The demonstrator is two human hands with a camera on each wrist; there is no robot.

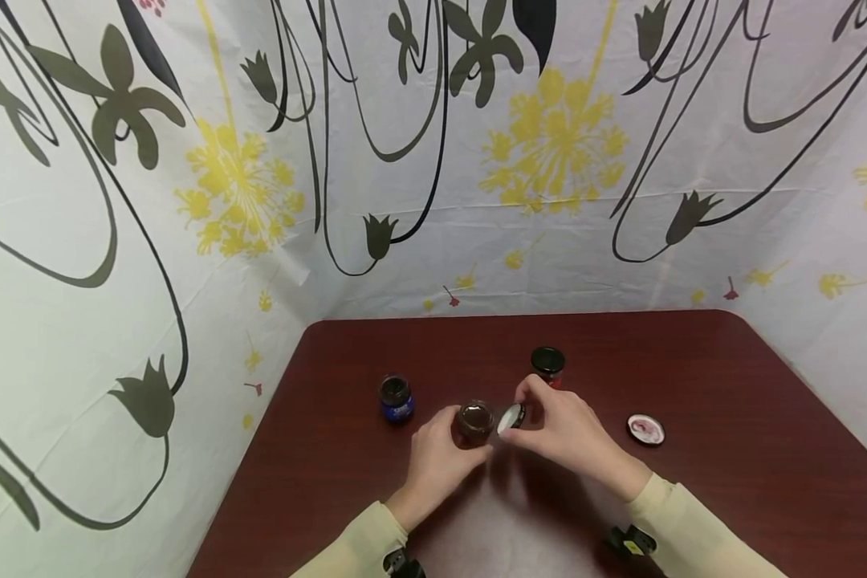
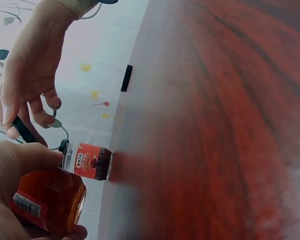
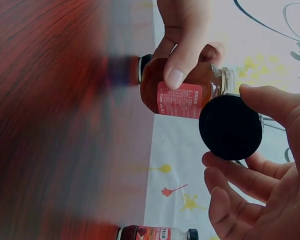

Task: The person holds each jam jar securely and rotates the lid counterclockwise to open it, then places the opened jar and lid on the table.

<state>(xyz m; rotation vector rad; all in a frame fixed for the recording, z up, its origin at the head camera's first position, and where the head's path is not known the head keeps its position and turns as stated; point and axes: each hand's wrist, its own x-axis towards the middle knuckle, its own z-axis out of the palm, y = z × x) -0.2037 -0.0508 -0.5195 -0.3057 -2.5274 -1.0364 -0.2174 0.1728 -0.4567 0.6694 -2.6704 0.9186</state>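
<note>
My left hand (image 1: 437, 457) grips an uncapped glass jar (image 1: 474, 419) with brown-amber contents, its mouth facing up in the head view. A pink-red label (image 3: 180, 100) shows on its side in the right wrist view, and its base appears raised off the table in the left wrist view. Just right of the mouth, my right hand (image 1: 567, 421) pinches a black jar lid (image 3: 230, 127) between thumb and fingers. The lid is tilted, its white inside turned toward the jar. In the head view, lid and jar rim look slightly apart.
A small jar with a blue label (image 1: 396, 401) stands to the left on the dark red table (image 1: 347, 353). Behind my right hand is a red-labelled jar (image 1: 547, 363) with a dark lid. Another lid (image 1: 646, 429) lies at right, its stained white inside up. Patterned cloth hangs around.
</note>
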